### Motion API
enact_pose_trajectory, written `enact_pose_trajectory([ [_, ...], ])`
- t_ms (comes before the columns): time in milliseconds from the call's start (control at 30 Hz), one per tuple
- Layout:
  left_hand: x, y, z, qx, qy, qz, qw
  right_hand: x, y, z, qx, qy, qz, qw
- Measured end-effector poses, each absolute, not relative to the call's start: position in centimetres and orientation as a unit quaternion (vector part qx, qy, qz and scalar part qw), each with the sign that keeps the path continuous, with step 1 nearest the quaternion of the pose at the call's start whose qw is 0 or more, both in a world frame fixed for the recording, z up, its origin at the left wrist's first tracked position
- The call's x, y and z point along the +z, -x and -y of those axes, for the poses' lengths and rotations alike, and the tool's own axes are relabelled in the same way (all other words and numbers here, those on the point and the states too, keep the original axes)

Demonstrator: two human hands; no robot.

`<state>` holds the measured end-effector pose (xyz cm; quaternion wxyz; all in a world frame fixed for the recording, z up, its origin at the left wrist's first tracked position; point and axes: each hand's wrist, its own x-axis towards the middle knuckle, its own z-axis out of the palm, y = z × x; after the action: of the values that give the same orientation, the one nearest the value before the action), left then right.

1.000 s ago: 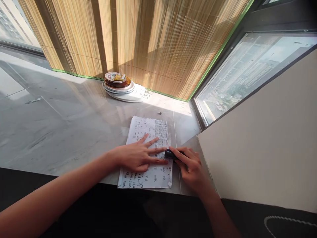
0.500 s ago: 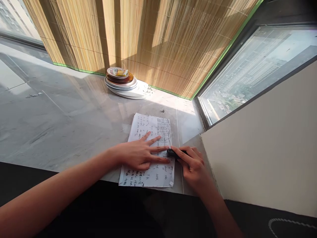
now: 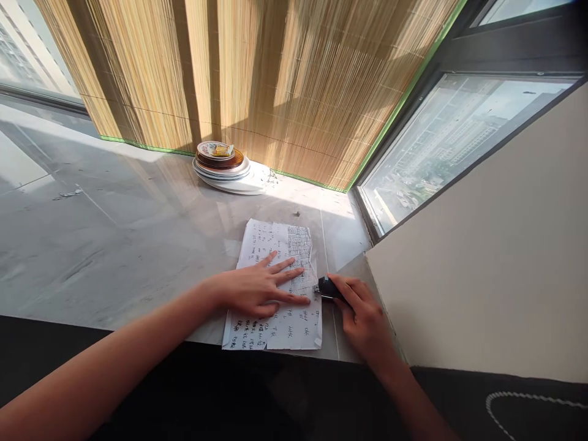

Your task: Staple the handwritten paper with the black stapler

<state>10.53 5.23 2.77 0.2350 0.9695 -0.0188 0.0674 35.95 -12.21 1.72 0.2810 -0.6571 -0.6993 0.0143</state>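
White sheets of paper (image 3: 301, 331) with handwriting lie near the front edge of the marble-like ledge. My left hand (image 3: 257, 286) is pressed flat on them with its fingers spread, holding nothing. A black stapler-like tool (image 3: 329, 288) is gripped in my right hand (image 3: 362, 309), whose fingers wrap round its outer end. The tool's front end meets the right edge of the sheets, just beside my left fingertips. Part of the tool is hidden by my right fingers.
Behind the paper, a stack of plates (image 3: 223, 174) with a small yellow packet (image 3: 222, 150) on top stands by the bamboo blind (image 3: 257, 79). A white wall (image 3: 487, 257) and window frame bound the right side.
My right hand and the black tool have shifted slightly right, and the tool's front end shows more. The fingers of my left hand have drawn back a little. The camera view has tilted.
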Motion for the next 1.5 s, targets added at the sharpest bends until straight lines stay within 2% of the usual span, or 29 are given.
enact_pose_trajectory([
  [133,3.3,-10.3,-6.1,0.084,-0.957,0.021,0.276,1.4,-37.7,12.2,-0.098,0.714,0.592,0.361],
  [200,3.7,-9.9,-6.9,0.164,-0.934,-0.026,0.315,2.2,-36.8,11.1,-0.127,0.72,0.554,0.397],
  [267,3.9,-9.2,-8.1,0.307,-0.873,-0.117,0.361,3.4,-34.4,9.3,-0.09,0.707,0.559,0.424],
  [333,4.1,-8.2,-9.5,0.457,-0.757,-0.198,0.424,4.1,-31.0,7.1,-0.009,0.679,0.605,0.416],
  [433,4.1,-6.4,-11.4,0.606,-0.514,-0.195,0.574,4.0,-26.5,4.0,0.076,0.646,0.657,0.381],
  [500,4.0,-5.3,-12.3,0.617,-0.411,-0.156,0.653,3.2,-25.3,2.8,0.094,0.641,0.673,0.357],
  [600,3.7,-4.2,-13.0,0.609,-0.334,-0.122,0.709,2.3,-26.7,2.6,0.106,0.632,0.681,0.355],
  [733,3.3,-3.6,-13.5,0.62,-0.278,-0.095,0.727,2.6,-31.4,2.5,0.156,0.603,0.663,0.415],
  [833,3.2,-3.2,-13.7,0.633,-0.251,-0.078,0.728,2.9,-33.6,0.0,0.098,0.617,0.636,0.454],
  [967,3.0,-2.5,-13.7,0.626,-0.236,-0.056,0.741,1.4,-33.2,-5.6,0.018,0.644,0.691,0.328],
  [1133,2.5,-2.0,-13.8,0.601,-0.238,-0.046,0.762,-1.2,-30.2,-11.2,0.07,0.698,0.69,0.179],
  [1233,2.3,-1.8,-14.0,0.594,-0.24,-0.035,0.767,-1.6,-26.7,-13.3,0.08,0.653,0.733,0.169],
  [1500,2.4,-1.2,-14.2,0.611,-0.24,-0.024,0.754,-1.2,-18.2,-16.0,0.087,0.588,0.774,0.217],
])
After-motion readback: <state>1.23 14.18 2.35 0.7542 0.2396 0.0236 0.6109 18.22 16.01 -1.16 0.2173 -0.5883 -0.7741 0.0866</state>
